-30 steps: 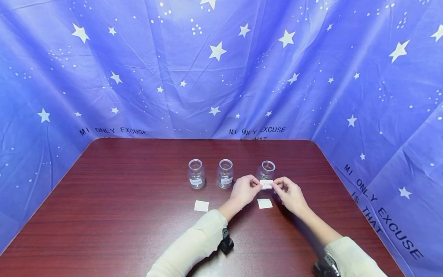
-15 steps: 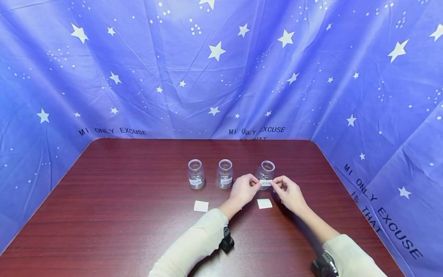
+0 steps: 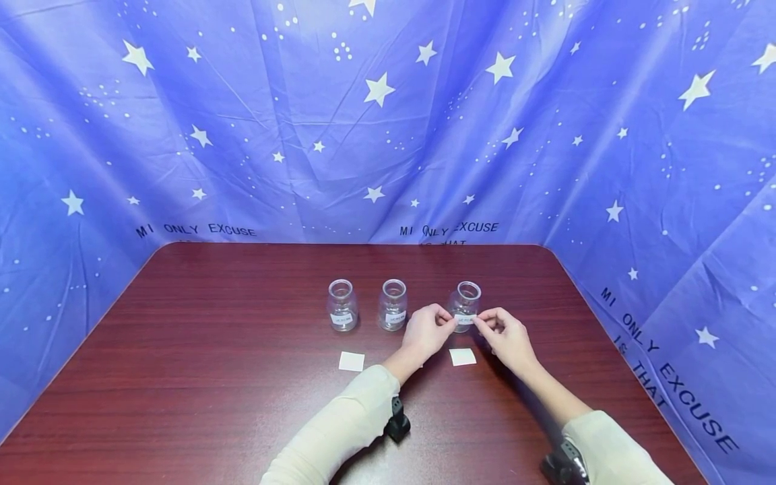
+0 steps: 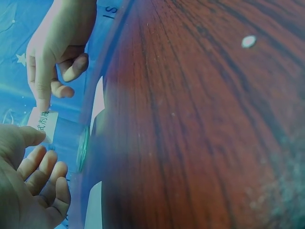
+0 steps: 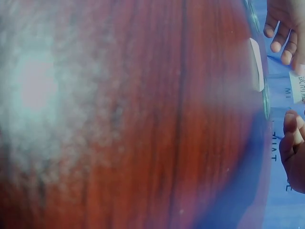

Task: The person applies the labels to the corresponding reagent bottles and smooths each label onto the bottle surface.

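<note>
In the head view, my left hand (image 3: 427,333) pinches the left end of a small white label (image 3: 465,320) between thumb and forefinger. Its right end is pinched by my right hand (image 3: 509,340). The label lies across the front of the right-hand glass jar (image 3: 464,303), which stands upright and uncapped. Dark writing shows on the label (image 4: 45,123) in the left wrist view, with the left thumb on its lower end and the right forefinger at its upper end. Two more open jars, on the left (image 3: 343,303) and in the middle (image 3: 393,303), bear similar labels.
Two white paper pieces lie on the dark red wooden table (image 3: 212,377): one piece (image 3: 351,361) before the left jar, another piece (image 3: 463,357) before the right jar. A blue star-printed curtain (image 3: 315,121) hangs along the table's back and sides.
The label has moved slightly back from in front of the right jar to lie against its front. Both hands keep hold of its ends and have barely shifted.
</note>
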`<state>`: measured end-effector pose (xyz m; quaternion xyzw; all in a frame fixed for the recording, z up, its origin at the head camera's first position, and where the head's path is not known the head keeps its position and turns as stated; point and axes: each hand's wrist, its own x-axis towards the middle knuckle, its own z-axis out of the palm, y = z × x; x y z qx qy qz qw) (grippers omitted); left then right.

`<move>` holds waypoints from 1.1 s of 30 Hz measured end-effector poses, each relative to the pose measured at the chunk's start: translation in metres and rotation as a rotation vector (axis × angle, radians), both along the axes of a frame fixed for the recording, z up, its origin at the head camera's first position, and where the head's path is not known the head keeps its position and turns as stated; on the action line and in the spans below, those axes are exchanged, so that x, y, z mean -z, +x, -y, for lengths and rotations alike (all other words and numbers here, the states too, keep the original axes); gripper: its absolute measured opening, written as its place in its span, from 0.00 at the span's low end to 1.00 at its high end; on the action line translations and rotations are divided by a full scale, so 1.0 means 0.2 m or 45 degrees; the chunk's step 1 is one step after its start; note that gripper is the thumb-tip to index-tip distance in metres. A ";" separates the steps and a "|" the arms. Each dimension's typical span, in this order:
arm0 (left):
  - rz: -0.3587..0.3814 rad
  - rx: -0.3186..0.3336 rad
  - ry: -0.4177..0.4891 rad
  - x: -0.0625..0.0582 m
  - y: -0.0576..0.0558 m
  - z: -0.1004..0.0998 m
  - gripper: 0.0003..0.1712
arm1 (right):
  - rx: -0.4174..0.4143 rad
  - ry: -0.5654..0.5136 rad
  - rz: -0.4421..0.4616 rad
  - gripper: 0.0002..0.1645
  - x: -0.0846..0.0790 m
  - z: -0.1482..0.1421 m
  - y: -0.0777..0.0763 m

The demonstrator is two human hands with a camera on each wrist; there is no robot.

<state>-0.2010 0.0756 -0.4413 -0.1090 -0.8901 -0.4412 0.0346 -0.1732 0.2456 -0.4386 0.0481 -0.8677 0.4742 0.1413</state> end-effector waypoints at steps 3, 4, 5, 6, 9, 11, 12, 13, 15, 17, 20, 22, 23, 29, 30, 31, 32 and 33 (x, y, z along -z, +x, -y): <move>-0.029 -0.005 0.022 0.00 0.01 0.00 0.08 | 0.039 0.019 -0.019 0.09 0.03 -0.03 -0.02; -0.039 -0.008 0.030 0.00 0.01 0.00 0.09 | 0.046 0.023 -0.029 0.10 0.04 -0.03 -0.02; -0.045 -0.011 0.039 0.00 0.01 0.00 0.11 | 0.051 0.027 -0.044 0.11 0.04 -0.04 -0.03; -0.051 -0.015 0.050 0.01 0.01 0.00 0.12 | 0.055 0.036 -0.062 0.12 0.05 -0.04 -0.03; -0.036 -0.027 0.085 0.01 0.01 -0.01 0.18 | 0.044 0.022 -0.112 0.16 0.06 -0.05 -0.04; -0.016 -0.026 0.108 0.01 0.00 -0.01 0.22 | 0.035 0.009 -0.130 0.19 0.06 -0.04 -0.04; -0.009 -0.020 0.117 0.01 0.00 -0.01 0.23 | 0.028 0.002 -0.135 0.21 0.05 -0.04 -0.04; 0.001 -0.011 0.119 0.01 0.00 -0.01 0.25 | 0.018 -0.013 -0.138 0.22 0.05 -0.03 -0.04; 0.003 0.018 0.129 0.01 0.00 -0.01 0.27 | -0.005 -0.025 -0.135 0.26 0.06 -0.02 -0.05; -0.002 0.046 0.138 0.01 -0.01 -0.01 0.28 | -0.034 -0.027 -0.128 0.30 0.06 -0.01 -0.05; -0.018 0.076 0.162 0.01 -0.01 -0.01 0.30 | -0.065 -0.021 -0.089 0.34 0.06 0.00 -0.05; -0.020 0.086 0.183 0.01 -0.01 -0.01 0.30 | -0.069 -0.024 -0.054 0.36 0.05 0.01 -0.06; -0.016 0.090 0.196 0.02 -0.01 -0.01 0.30 | -0.063 -0.027 -0.036 0.36 0.05 0.02 -0.06; -0.028 0.085 0.240 0.02 -0.02 -0.02 0.29 | -0.021 -0.034 0.005 0.36 0.05 0.04 -0.07; -0.030 0.083 0.241 0.02 -0.02 -0.02 0.29 | -0.021 -0.036 0.010 0.36 0.05 0.03 -0.07; -0.033 0.081 0.237 0.02 -0.01 -0.02 0.28 | -0.020 -0.038 0.017 0.36 0.06 0.03 -0.07; -0.035 0.079 0.234 0.02 -0.01 -0.02 0.28 | -0.025 -0.043 0.021 0.35 0.06 0.02 -0.08; -0.035 0.079 0.233 0.02 -0.01 -0.02 0.28 | -0.033 -0.045 0.020 0.35 0.06 0.01 -0.08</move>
